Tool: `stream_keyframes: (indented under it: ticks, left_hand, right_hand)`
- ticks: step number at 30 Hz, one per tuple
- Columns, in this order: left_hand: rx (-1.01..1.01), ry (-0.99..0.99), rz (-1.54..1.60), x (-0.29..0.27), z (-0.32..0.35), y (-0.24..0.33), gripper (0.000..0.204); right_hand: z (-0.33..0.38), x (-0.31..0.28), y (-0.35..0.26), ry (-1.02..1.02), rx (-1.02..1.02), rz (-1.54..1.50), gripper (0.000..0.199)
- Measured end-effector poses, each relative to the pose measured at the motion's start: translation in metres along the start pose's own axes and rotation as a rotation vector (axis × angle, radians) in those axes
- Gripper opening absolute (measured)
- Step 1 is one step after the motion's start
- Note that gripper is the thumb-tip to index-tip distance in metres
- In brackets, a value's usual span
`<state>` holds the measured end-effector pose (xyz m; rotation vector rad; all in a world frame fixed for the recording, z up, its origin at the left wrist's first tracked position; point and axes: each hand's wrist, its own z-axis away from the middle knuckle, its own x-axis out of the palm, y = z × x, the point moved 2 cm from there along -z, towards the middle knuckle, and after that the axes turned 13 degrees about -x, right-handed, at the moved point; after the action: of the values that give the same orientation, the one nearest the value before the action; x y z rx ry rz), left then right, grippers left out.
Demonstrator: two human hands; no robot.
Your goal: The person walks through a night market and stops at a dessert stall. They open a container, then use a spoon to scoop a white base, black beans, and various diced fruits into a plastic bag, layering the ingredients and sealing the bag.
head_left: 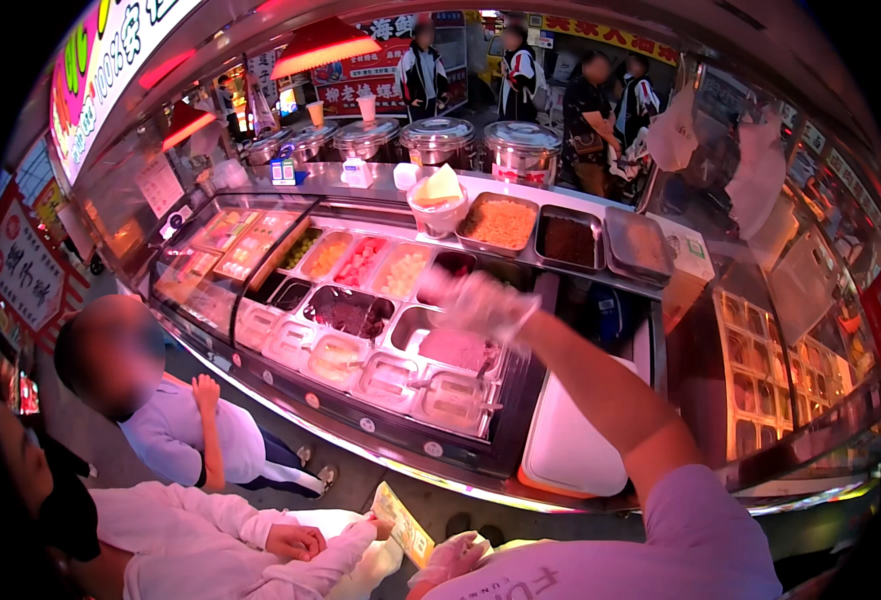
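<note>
My right hand (486, 303), in a clear plastic glove, reaches out over the chilled topping counter. It is smeared by motion, so its finger position and any contents do not show. Below it lies a metal tray of pinkish mash (453, 348); a tray of dark red topping (346, 312) sits to its left. Low in the picture, my gloved left hand (451, 560) has curled fingers, and what they may hold is hidden. Close to it is a yellow printed card (404, 523), gripped by a seated-looking person in white.
Fruit trays, including red cubes (361, 260), fill the counter's back row. Behind stand a white tub (439, 215), a tray of orange crumbs (499, 222) and lidded steel pots (523, 150). A white-lidded box (579, 440) is at right. Another person (196, 425) stands left.
</note>
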<state>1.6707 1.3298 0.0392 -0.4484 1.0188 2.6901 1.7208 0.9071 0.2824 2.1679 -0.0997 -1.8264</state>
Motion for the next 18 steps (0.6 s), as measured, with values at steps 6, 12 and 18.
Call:
stream_keyframes:
  ticks: [6, 12, 18]
  left_hand:
    - [0.111, -0.010, -0.197, -0.037, -0.026, 0.022, 0.068]
    - [0.120, 0.035, 0.002, -0.073, -0.029, 0.041, 0.072]
    - [0.053, 0.095, -0.016, -0.091, -0.033, 0.034, 0.076]
  right_hand:
    - [0.001, -0.063, -0.040, 0.035, 0.162, -1.121, 0.024]
    - [0.131, -0.040, 0.128, 1.409, 1.334, -1.213, 0.013]
    - [0.061, -0.036, 0.107, 1.499, 1.416, -1.021, 0.016]
